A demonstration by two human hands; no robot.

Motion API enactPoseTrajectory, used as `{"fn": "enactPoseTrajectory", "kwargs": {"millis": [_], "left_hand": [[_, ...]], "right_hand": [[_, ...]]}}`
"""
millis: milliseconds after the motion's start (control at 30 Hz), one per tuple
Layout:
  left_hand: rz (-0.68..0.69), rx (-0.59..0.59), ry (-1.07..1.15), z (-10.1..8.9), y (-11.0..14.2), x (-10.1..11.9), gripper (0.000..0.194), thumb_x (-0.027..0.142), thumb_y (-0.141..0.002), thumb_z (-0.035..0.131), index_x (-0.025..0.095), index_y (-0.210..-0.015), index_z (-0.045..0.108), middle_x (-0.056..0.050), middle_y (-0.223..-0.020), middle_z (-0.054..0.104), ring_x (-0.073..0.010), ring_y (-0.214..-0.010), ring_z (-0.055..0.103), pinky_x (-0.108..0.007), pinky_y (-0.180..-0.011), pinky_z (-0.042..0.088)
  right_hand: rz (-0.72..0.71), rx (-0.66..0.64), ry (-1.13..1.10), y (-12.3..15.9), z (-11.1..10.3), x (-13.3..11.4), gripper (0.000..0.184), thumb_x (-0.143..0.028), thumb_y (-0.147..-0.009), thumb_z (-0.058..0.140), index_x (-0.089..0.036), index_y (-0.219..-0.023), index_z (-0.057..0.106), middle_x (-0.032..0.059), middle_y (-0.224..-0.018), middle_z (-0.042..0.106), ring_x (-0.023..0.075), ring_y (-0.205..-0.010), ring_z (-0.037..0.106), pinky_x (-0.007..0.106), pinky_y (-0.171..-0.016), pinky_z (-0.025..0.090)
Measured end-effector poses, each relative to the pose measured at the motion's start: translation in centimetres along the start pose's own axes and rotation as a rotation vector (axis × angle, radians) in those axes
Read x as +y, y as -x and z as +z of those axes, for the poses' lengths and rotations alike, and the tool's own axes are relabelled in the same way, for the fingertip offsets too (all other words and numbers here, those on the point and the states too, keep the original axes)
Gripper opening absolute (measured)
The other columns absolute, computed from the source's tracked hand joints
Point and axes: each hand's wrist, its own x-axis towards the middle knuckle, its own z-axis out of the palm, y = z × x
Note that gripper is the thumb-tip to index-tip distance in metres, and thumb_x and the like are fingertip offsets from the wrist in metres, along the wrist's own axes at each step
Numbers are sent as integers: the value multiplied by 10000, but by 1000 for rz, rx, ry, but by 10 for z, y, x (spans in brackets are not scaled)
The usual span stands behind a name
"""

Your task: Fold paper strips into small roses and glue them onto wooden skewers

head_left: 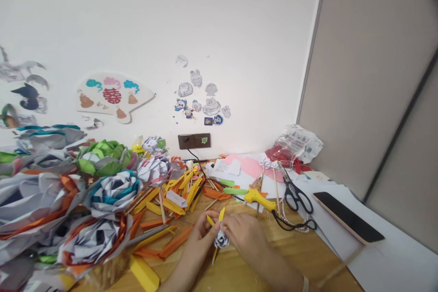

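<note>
A small white-and-dark paper flower (222, 240) is between my two hands, low above the wooden table (273, 267). My left hand (202, 233) pinches it from the left, thumb and fingers closed near a yellow paper strip (221, 214) at its top. My right hand (244, 232) closes on the flower's upper right side, its fingertips near the same strip. Below the flower a thin pointed stick or strip sticks out. My fingers hide part of the flower, so where the yellow strip is joined to it cannot be seen.
Large folded paper flowers (114, 191) crowd the left side. Orange and yellow paper strips (178, 242) lie beside my left arm. A yellow glue gun (260, 199) with a black cord, scissors (297, 196), a phone (349, 216) and white paper sheets (404, 255) lie rightward.
</note>
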Motion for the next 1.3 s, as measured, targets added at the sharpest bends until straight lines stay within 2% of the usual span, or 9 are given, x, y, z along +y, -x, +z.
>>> {"fn": "enactPoseTrajectory", "kwargs": {"millis": [233, 467, 533, 667, 800, 867, 1000, 1133, 1300], "left_hand": [[8, 3, 5, 4, 4, 4, 363, 411, -612, 745, 206, -840, 550, 47, -615, 557, -110, -538, 520, -221, -542, 385], [42, 0, -21, 4, 5, 5, 338, 400, -629, 736, 208, -846, 562, 44, -651, 555, -108, -570, 521, -219, -557, 390], [33, -12, -15, 3, 4, 3, 329, 392, -645, 726, 215, -862, 554, 45, -648, 558, -113, -572, 530, -221, -553, 389], [28, -12, -14, 2, 3, 0, 332, 388, -643, 727, 216, -866, 551, 36, -655, 575, -130, -595, 559, -232, -570, 401], [39, -10, -23, 2, 3, 0, 324, 382, -647, 724, 214, -865, 552, 32, -668, 579, -136, -604, 563, -237, -573, 405], [48, -9, -28, 2, 3, 1, 315, 380, -656, 718, 212, -866, 553, 33, -664, 574, -131, -597, 553, -238, -577, 405], [60, -6, -39, 2, 4, 3, 303, 386, -657, 715, 208, -850, 564, 31, -667, 570, -129, -609, 545, -241, -602, 410], [55, 37, -55, 3, 5, 5, 311, 392, -621, 736, 203, -810, 577, 32, -662, 565, -135, -601, 544, -247, -605, 410], [74, 33, -67, 3, 5, 4, 323, 398, -627, 729, 206, -834, 573, 33, -666, 552, -128, -594, 526, -242, -597, 402]], "right_hand": [[-132, -24, 34, -3, -12, 0, 295, -121, -912, 381, -159, -677, 555, 17, -566, 556, 146, -504, 517, 252, -466, 321], [-143, -39, -4, -1, -10, 3, 281, -138, -914, 391, -153, -730, 604, 20, -576, 573, 146, -514, 524, 245, -469, 325], [-72, -63, -82, -2, -12, 4, 251, -170, -906, 428, -161, -740, 616, 18, -592, 597, 144, -535, 541, 240, -486, 346], [186, -180, -319, -9, -22, 3, 114, -195, -834, 578, -181, -730, 621, -12, -678, 652, 122, -625, 590, 203, -554, 396], [235, -247, -362, -13, -28, 1, 115, -182, -802, 616, -183, -688, 604, -33, -653, 643, 107, -610, 583, 185, -548, 384], [204, -227, -309, -12, -27, 1, 155, -207, -820, 596, -181, -667, 589, -25, -641, 635, 116, -604, 578, 197, -541, 374], [89, -93, -212, -7, -21, 2, 257, -253, -896, 483, -176, -671, 579, -1, -618, 620, 136, -582, 565, 230, -527, 355], [-41, 9, -112, -5, -18, 1, 380, -226, -951, 336, -168, -666, 581, 14, -572, 582, 139, -519, 528, 255, -491, 331], [-88, 44, -33, -5, -18, 0, 403, -192, -955, 297, -162, -685, 594, 19, -544, 546, 150, -499, 500, 270, -464, 312]]}}
